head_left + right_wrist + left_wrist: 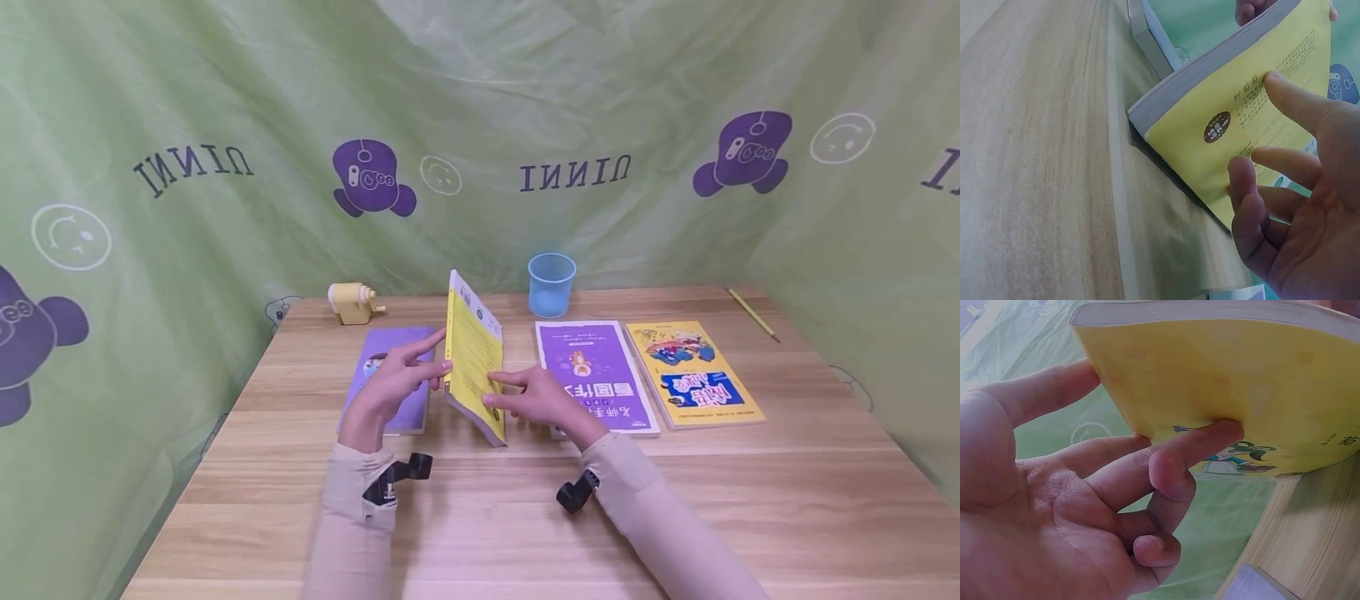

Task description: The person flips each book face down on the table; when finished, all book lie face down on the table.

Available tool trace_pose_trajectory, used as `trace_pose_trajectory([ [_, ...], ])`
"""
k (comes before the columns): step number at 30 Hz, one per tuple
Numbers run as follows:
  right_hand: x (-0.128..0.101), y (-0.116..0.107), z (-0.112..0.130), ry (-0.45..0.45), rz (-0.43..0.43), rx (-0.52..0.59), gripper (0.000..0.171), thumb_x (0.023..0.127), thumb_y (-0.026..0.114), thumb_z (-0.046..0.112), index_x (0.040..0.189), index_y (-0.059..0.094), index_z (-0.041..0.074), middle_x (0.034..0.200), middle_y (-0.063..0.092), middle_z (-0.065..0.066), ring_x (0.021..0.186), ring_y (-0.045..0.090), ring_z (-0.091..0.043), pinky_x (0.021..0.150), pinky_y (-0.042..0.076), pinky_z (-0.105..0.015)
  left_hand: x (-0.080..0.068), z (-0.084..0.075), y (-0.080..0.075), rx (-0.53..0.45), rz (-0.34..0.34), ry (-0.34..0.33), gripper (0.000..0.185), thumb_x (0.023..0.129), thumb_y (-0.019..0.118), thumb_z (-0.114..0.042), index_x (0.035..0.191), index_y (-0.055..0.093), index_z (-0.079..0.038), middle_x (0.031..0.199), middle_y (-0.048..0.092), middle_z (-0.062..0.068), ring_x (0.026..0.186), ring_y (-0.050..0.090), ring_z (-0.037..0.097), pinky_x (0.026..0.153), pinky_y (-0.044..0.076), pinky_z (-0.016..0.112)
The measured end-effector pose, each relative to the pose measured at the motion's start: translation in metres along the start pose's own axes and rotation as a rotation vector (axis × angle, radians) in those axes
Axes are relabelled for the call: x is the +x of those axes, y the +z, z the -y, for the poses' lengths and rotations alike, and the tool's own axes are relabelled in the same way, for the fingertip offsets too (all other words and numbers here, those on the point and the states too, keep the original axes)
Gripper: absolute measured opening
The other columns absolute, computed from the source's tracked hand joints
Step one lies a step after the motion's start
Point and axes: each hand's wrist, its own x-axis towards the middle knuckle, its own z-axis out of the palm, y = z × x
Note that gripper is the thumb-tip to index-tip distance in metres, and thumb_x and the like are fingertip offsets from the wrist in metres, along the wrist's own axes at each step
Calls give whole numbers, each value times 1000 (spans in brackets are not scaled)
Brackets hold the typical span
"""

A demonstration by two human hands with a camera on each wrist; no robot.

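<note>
A yellow book (474, 358) stands tilted on edge on the table, its spine toward the left and its back cover toward the right. My left hand (393, 379) pinches it at the spine; the thumb lies along the spine edge and a finger presses the front cover (1166, 375). The right hand (536, 396) touches the back cover (1210, 162) with its thumb and extended fingers, the other fingers loosely bent. Beneath the left hand lies a purple book (408, 408), partly covered by it. Another purple book (600, 375) lies flat behind the right hand.
A yellow-and-blue book (693, 375) lies at the right, with a pencil (752, 314) beyond it. Along the back stand a cream pencil sharpener (352, 302) and a blue cup (552, 286). A green curtain (480, 100) surrounds the wooden table (495, 533).
</note>
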Motion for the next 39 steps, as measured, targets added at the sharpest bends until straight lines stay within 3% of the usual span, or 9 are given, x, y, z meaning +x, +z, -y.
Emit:
trace_pose_trajectory([
  [8, -3, 2, -4, -50, -8, -29, 56, 87, 75, 50, 138, 62, 30, 83, 74, -11, 48, 46, -14, 42, 35, -25, 4, 4, -1, -38, 3, 5, 66, 94, 65, -9, 155, 39, -7, 61, 58, -6, 62, 52, 6, 64, 34, 25],
  [17, -5, 1, -9, -108, -45, -73, 56, 86, 76, 49, 136, 64, 25, 135, 68, -4, 64, 65, -22, 47, 39, -26, 4, 7, -1, -39, 7, -9, 67, 93, 64, -9, 155, 38, -7, 63, 59, -7, 64, 51, 8, 65, 35, 25],
  [20, -6, 1, -11, -140, -59, -108, 56, 87, 75, 49, 135, 64, 23, 140, 63, -1, 62, 63, -17, 48, 41, -27, 3, 8, -3, 3, -10, -20, 67, 92, 66, -10, 154, 41, -7, 75, 69, -2, 71, 58, 8, 68, 37, 27],
  [23, -7, 0, -12, -160, -74, -146, 56, 87, 74, 49, 135, 65, 21, 141, 62, -2, 62, 60, -15, 50, 42, -28, 4, 9, -4, 53, -34, -39, 66, 91, 69, -11, 152, 44, -6, 100, 76, 13, 88, 64, 13, 75, 40, 31],
  [26, -7, -1, -13, -167, -93, -191, 55, 87, 74, 50, 133, 66, 20, 140, 62, -2, 76, 67, -20, 53, 44, -27, 4, 11, -4, 66, -39, -59, 66, 90, 70, -9, 151, 45, -5, 118, 72, 22, 101, 65, 19, 87, 43, 37],
  [30, -8, 0, -13, -201, -128, -272, 53, 88, 74, 49, 130, 69, 18, 138, 64, -6, 113, 68, -29, 65, 51, -30, 5, 15, -4, 60, -15, -65, 66, 89, 68, -4, 150, 42, 2, 118, 70, 25, 105, 66, 23, 107, 40, 51],
  [33, -8, 0, -14, -233, -150, -327, 51, 88, 74, 48, 128, 70, 16, 135, 65, -10, 127, 61, -33, 82, 56, -39, 8, 19, -4, 58, 2, -55, 66, 89, 65, -2, 149, 40, 7, 115, 70, 27, 101, 67, 21, 114, 33, 57],
  [36, -9, 0, -14, -241, -167, -371, 51, 88, 73, 49, 127, 71, 15, 135, 65, -11, 129, 59, -36, 94, 55, -45, 10, 24, -3, 61, -2, -59, 66, 88, 65, 0, 149, 40, 8, 112, 70, 25, 96, 65, 18, 110, 37, 49],
  [39, -11, 0, -13, -232, -177, -399, 51, 88, 73, 50, 126, 71, 16, 135, 65, -11, 123, 63, -36, 91, 55, -44, 14, 27, 1, 94, -21, -75, 68, 86, 65, 3, 148, 39, 10, 103, 71, 20, 86, 61, 14, 90, 46, 33],
])
